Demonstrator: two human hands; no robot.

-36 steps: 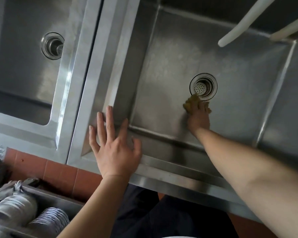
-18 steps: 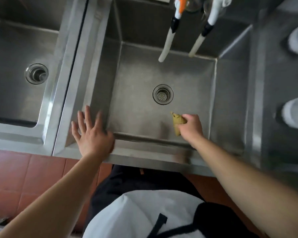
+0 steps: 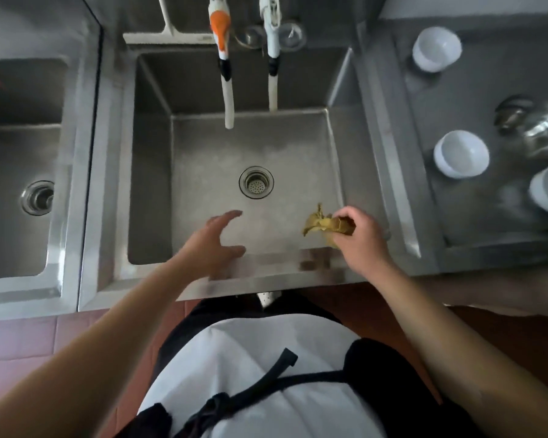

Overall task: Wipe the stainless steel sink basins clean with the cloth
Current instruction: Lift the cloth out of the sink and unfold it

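A deep stainless steel basin [image 3: 285, 153] lies in front of me with a round drain [image 3: 256, 182] in its floor. My right hand [image 3: 361, 240] grips a crumpled yellow cloth [image 3: 321, 222] above the basin's near right corner, lifted off the floor. My left hand [image 3: 215, 245] hovers over the near edge of the same basin with fingers spread and holds nothing. A second basin [image 3: 16, 147] with its own drain [image 3: 37, 197] lies to the left.
Two white hoses [image 3: 228, 99] hang from the taps over the back of the middle basin. On the steel drainboard [image 3: 475, 99] to the right stand white bowls [image 3: 461, 158] and a metal vessel [image 3: 541, 131]. Red tiles show below the sink's front.
My right hand has lifted the cloth from beside the drain to the near right corner. My left hand has left the rim between the basins and moved right, over the basin. The view has pulled back.
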